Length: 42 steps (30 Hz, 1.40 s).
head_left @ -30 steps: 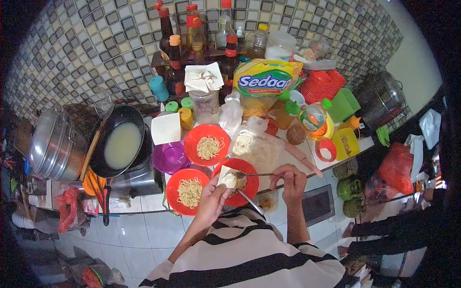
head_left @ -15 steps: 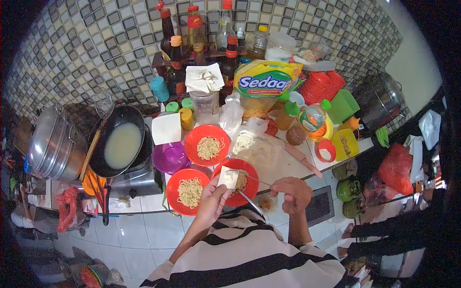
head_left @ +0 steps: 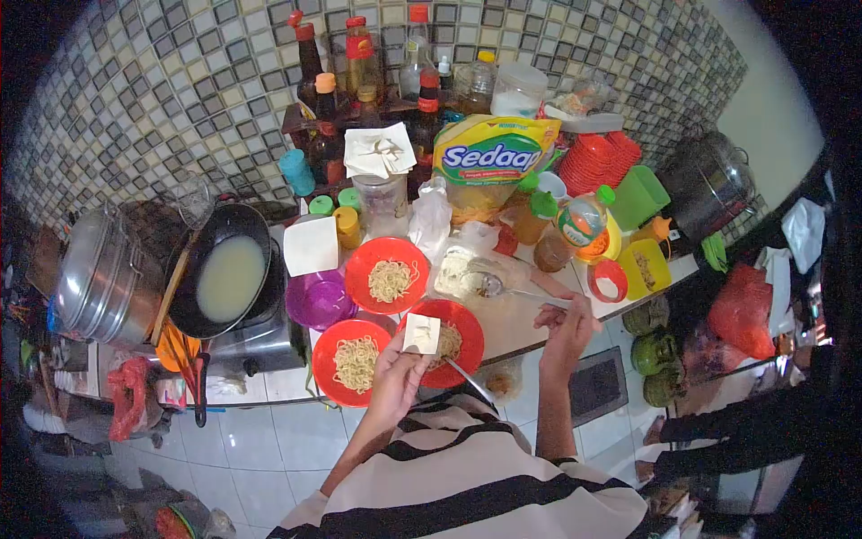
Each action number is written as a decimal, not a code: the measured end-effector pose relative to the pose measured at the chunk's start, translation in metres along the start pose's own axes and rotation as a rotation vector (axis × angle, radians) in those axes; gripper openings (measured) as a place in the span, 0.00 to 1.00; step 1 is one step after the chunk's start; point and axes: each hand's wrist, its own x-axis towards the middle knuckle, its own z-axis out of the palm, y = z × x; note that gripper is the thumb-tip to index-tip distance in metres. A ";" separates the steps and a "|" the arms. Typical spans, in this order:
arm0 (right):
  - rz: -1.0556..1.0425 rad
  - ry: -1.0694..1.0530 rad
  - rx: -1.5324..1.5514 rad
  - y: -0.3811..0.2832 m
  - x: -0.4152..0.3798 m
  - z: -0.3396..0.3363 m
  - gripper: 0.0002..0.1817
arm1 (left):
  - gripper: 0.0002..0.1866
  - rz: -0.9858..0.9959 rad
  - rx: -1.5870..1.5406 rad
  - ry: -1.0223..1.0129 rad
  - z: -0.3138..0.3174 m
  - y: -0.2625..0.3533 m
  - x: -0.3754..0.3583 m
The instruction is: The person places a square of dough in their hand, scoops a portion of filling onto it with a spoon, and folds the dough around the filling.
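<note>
My left hand (head_left: pixel 396 381) pinches a square wonton wrapper (head_left: pixel 435 346) with a small dab of pale filling on it, above the front right red bowl of noodles (head_left: pixel 467 359). In my right hand (head_left: pixel 567 331) is a metal spoon (head_left: pixel 532 296), its bowl end over a clear plastic bag or container (head_left: pixel 460 273) holding pale paste. A metal utensil handle (head_left: pixel 469 381) sticks out of the front right bowl toward me. Noodles also lie in a front left red bowl (head_left: pixel 323 388) and a rear red bowl (head_left: pixel 359 250).
A black wok (head_left: pixel 187 310) of cloudy liquid stands left, beside a steel pot (head_left: pixel 99 283). White wrapper squares (head_left: pixel 377 151) top a jar; another white sheet (head_left: pixel 311 246) leans by a purple bowl (head_left: pixel 310 301). Behind are sauce bottles (head_left: pixel 360 58) and a Sedaap pouch (head_left: pixel 494 153).
My right hand has moved right and up, taking the spoon from the wrapper to the pale paste. My left hand stays nearly in place, with the wrapper now turned flatter.
</note>
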 end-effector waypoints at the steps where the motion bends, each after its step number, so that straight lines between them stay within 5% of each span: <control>1: 0.039 0.029 -0.016 0.018 0.004 -0.006 0.17 | 0.22 0.000 0.000 -0.001 -0.001 -0.001 0.001; 11: 0.200 -0.100 -0.287 0.076 -0.013 -0.043 0.06 | 0.17 0.007 -0.241 0.092 0.002 0.002 0.005; 17: 0.181 -0.114 -0.526 0.111 -0.019 -0.065 0.13 | 0.18 -0.006 -0.214 0.187 -0.015 -0.005 0.011; 23: 0.223 -0.057 -0.677 0.074 -0.031 -0.039 0.20 | 0.15 -0.035 -0.256 0.185 -0.007 0.001 0.009; 25: -0.344 0.110 -1.025 0.078 -0.033 -0.033 0.25 | 0.16 -0.043 -0.281 0.170 -0.005 0.002 0.009; 28: -0.570 -0.093 -1.010 0.040 -0.041 -0.011 0.23 | 0.18 -0.041 -0.234 0.147 0.003 0.003 0.006; 29: -0.567 -0.094 -1.011 0.027 -0.046 -0.002 0.23 | 0.18 -0.034 -0.204 0.154 0.005 0.002 0.006; 31: -0.503 -0.578 -0.813 0.009 -0.056 0.015 0.17 | 0.18 -0.029 -0.170 0.159 0.007 0.000 0.005; 34: -0.680 -0.751 -0.759 0.007 -0.064 0.031 0.14 | 0.19 -0.056 -0.126 0.103 0.008 0.001 0.004; 42: -0.757 -0.770 -0.724 0.016 -0.053 0.050 0.11 | 0.19 -0.082 -0.009 0.112 0.021 0.011 -0.007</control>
